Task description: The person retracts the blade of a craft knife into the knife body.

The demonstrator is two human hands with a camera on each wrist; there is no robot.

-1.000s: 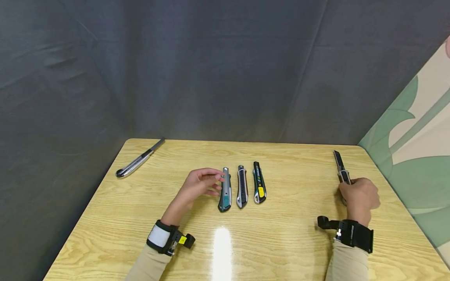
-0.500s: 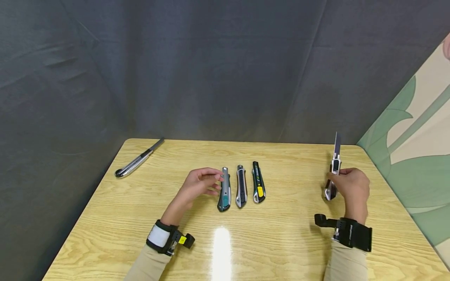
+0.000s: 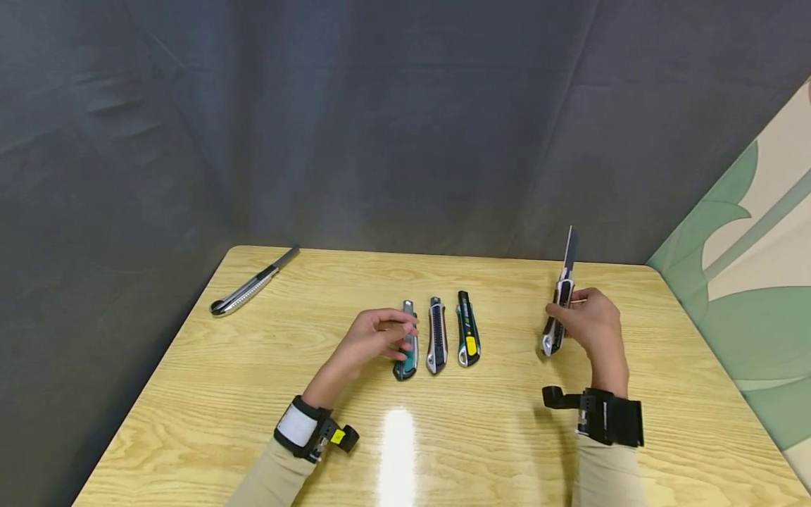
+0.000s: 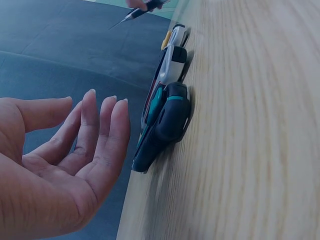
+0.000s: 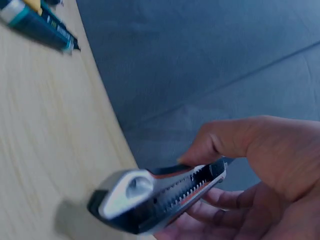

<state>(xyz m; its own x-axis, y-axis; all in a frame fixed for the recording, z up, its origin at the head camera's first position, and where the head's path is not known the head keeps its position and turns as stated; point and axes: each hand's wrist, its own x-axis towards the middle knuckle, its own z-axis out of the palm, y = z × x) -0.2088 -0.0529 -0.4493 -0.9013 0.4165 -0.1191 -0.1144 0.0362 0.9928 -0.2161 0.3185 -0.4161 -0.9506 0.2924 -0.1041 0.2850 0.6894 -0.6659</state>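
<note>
My right hand (image 3: 594,325) pinches a black and silver utility knife (image 3: 559,310) between thumb and fingers, its long blade out and pointing away, raised off the table. The right wrist view shows the thumb on one side of this knife's handle (image 5: 165,192) and fingers on the other. With fingers loosely bent and nothing in them, my left hand (image 3: 380,336) hovers over a grey and teal utility knife (image 3: 407,359), partly covering it. Beside that lie a black and silver utility knife (image 3: 436,334) and a black one with a yellow slider (image 3: 468,329).
Another silver utility knife (image 3: 253,284) lies at the far left of the wooden table (image 3: 494,422), its blade extended towards the back edge. A dark curtain (image 3: 405,127) hangs behind, and a leaf-patterned panel (image 3: 754,310) stands at the right.
The right hand has lifted its utility knife off the table and carried it left, its blade tipping upward. My left hand has shifted slightly right over the teal knife.
</note>
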